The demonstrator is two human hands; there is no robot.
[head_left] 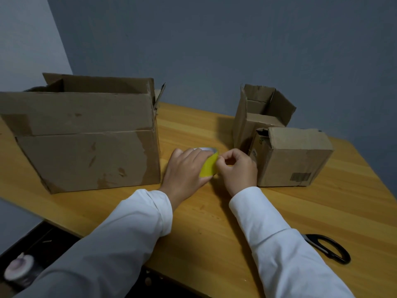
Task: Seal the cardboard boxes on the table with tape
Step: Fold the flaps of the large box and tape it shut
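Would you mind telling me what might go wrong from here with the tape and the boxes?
The right hand picks at the edge of the yellow tape roll held by the left hand; the end may tear or restick. The large box has its flaps up, so tape could go on crooked. The scissors lie half under the right sleeve and could get knocked.

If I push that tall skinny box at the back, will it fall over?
Probably, yes. The tall box stands narrow and upright with its flaps open, so a push up high would likely tip it. It looks like thin, worn cardboard, so it is probably light. The smaller box in front might stop a forward fall.
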